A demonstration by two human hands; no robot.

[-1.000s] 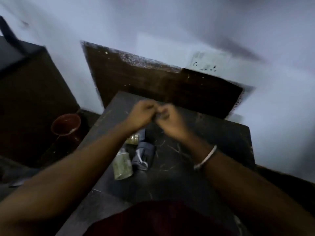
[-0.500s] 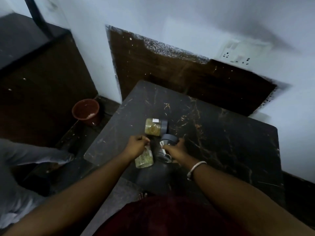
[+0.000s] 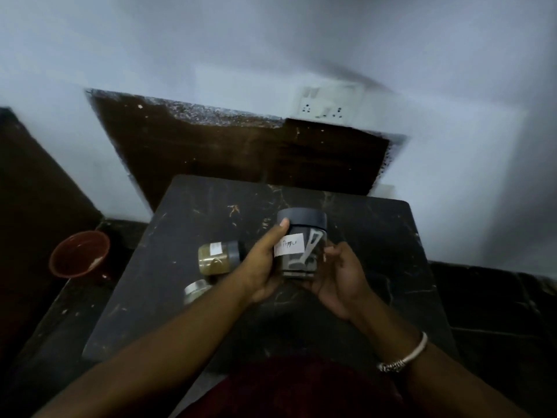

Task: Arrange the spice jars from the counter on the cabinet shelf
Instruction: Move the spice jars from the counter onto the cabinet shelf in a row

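A clear spice jar with a dark lid and a white handwritten label is held upright above the dark marble counter. My left hand wraps its left side, thumb up at the lid. My right hand cups its right side and base. On the counter to the left lies a jar of yellowish spice on its side, dark lid pointing right. Below it a third jar is partly hidden behind my left forearm.
A reddish-brown bowl sits low at the left beside the counter. A dark cabinet side rises at the far left. A dark backsplash panel and a wall socket are behind the counter.
Both hands were down on two jars on the counter; now they hold the dark-lidded labelled jar lifted off it. The jar my left hand touched stays on the counter.
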